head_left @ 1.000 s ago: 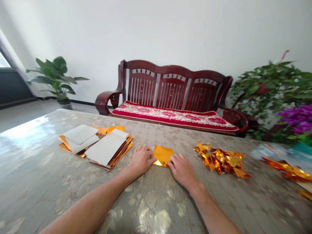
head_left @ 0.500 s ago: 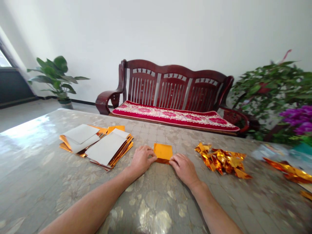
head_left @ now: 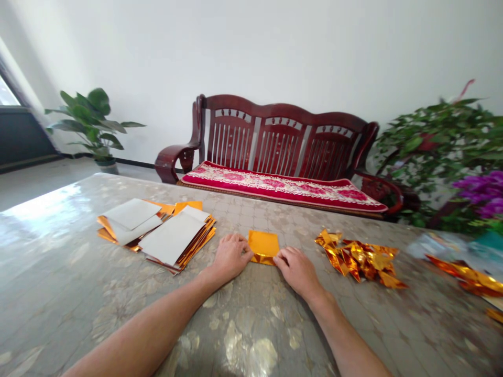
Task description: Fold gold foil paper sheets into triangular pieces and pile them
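Note:
A small folded sheet of gold foil paper (head_left: 264,245) lies on the marbled table (head_left: 58,293) in front of me. My left hand (head_left: 230,257) pinches its near left corner with curled fingers. My right hand (head_left: 296,269) presses on its near right corner, fingers bent. Left of my hands sits a loose stack of gold sheets (head_left: 157,234) lying white side up. To the right lies a heap of folded gold foil pieces (head_left: 359,257).
More crumpled gold foil (head_left: 466,276) rests at the table's right edge. Beyond the table stands a dark red wooden bench (head_left: 275,152) with a red cushion. A potted plant (head_left: 92,123) stands at the far left, leafy plants with purple flowers (head_left: 451,157) at the right.
The gold sheet's near edge was lifted a second ago; it now lies folded flat, with both hands pressing its near corners. My hands shifted slightly forward.

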`<state>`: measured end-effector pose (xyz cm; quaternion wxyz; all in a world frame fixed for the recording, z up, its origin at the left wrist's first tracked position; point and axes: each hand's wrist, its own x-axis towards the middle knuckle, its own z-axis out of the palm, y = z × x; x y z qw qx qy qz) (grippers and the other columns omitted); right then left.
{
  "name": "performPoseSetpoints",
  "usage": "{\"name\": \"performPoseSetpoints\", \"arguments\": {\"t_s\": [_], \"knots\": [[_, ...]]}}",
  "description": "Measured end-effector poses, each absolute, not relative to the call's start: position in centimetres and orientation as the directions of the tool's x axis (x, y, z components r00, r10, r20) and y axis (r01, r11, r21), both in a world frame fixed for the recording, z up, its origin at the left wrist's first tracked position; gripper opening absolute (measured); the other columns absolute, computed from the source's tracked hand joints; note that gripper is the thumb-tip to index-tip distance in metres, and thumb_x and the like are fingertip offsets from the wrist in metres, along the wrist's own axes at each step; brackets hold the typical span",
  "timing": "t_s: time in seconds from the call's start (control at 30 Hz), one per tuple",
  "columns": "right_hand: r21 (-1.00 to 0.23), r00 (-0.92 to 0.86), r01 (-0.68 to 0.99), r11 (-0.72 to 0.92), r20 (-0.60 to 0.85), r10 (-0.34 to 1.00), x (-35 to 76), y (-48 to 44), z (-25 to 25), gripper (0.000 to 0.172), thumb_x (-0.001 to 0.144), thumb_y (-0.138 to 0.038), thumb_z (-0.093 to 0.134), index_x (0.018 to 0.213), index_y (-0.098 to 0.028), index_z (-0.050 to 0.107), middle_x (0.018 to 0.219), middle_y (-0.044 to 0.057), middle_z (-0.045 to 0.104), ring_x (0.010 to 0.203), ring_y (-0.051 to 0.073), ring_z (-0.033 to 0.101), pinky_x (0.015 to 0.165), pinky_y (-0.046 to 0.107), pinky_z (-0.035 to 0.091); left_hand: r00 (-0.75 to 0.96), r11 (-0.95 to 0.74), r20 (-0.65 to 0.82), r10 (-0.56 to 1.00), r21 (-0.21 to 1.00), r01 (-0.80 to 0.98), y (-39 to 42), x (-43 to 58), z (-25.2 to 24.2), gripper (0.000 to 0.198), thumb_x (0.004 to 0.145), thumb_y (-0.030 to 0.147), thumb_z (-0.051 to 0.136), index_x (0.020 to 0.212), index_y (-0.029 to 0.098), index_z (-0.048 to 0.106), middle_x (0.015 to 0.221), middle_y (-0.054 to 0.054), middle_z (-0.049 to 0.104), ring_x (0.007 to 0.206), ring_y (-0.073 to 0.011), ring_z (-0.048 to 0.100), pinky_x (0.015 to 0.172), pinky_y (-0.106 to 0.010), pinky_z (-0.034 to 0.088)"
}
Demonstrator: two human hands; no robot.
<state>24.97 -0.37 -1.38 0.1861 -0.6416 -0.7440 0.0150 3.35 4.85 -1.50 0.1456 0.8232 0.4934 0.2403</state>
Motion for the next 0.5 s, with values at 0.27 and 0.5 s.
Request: {"name": "performPoseSetpoints", "arguments": {"t_s": [0.27, 0.5], "knots": [[-0.192, -0.093, 0.970, 0.147, 0.265, 0.960, 24.48, -0.44, -1.21, 0.019, 0.091, -0.029, 0.054, 0.074, -0.022, 0.059, 0.080, 0.001, 0.063, 0.082, 0.017, 0.056, 0.071, 0.027, 0.034, 0.387, -0.453, 0.236, 0.891, 0.449, 0.770, 4.69, 3.68, -1.33, 0.019, 0.085, 0.031, 0.057, 0.076, 0.022, 0.071, 0.103, -0.005, 0.066, 0.103, -0.0225, 0.055, 0.096, -0.037, 0.039], [-0.139, -0.102, 0.979, 0.147, 0.288, 0.952, 24.17, -0.52, -1.11, 0.018, 0.090, -0.027, 0.054, 0.073, -0.022, 0.057, 0.080, 0.001, 0.062, 0.080, 0.017, 0.055, 0.071, 0.028, 0.033, 0.386, -0.441, 0.212, 0.898, 0.427, 0.790, 4.79, 4.02, -1.12, 0.017, 0.083, 0.026, 0.057, 0.076, 0.020, 0.070, 0.100, -0.007, 0.065, 0.102, -0.0238, 0.053, 0.095, -0.038, 0.039]]}}
